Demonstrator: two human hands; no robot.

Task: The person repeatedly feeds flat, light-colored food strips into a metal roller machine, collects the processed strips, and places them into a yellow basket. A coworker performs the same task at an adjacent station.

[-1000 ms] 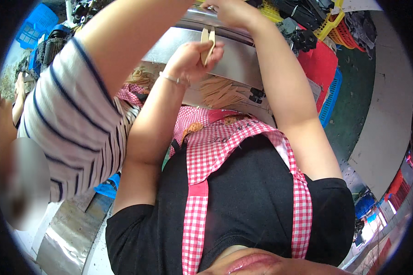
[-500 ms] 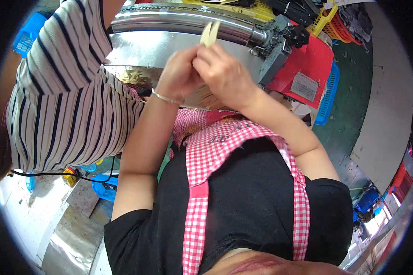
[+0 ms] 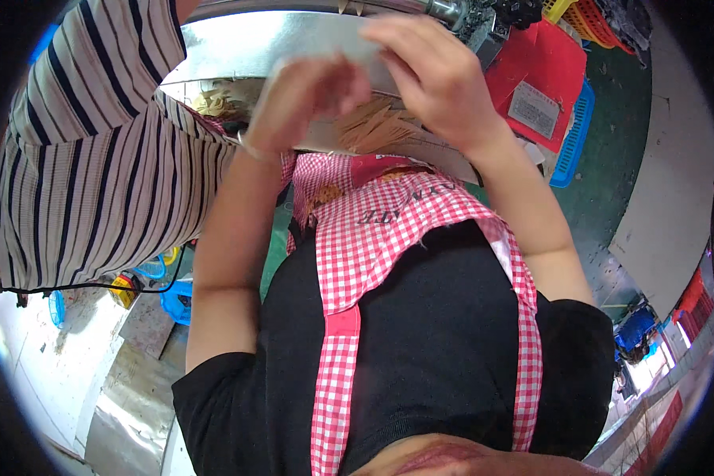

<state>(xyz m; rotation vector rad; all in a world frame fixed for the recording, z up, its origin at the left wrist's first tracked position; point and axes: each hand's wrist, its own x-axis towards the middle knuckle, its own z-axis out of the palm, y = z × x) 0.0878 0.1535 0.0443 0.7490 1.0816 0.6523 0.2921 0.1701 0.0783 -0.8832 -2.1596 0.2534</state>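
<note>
My left hand (image 3: 313, 99) hovers over the metal plate (image 3: 218, 47) of a roller machine. It is smeared by motion and its fingers look partly curled; I cannot make out anything in it. To its right, my right hand (image 3: 444, 83) is raised with fingers stretched leftward and the thumb apart, and nothing shows between them. Below and between the hands lies a pile of thin brown strips (image 3: 377, 127). Small pale pointed pieces (image 3: 351, 8) show by the roller at the upper edge. The roller itself is mostly cut off.
Close on my left stands a person in a striped top (image 3: 103, 174). More pale pieces (image 3: 214, 103) lie near that person. A red machine cover (image 3: 535, 83) and a blue basket (image 3: 575, 135) are at the right. A black cable (image 3: 95, 287) hangs at the left.
My hands have come apart, the right one moving right and up. The pale forked piece they held together no longer shows in them. The whole view has shifted, so the roller sits higher.
</note>
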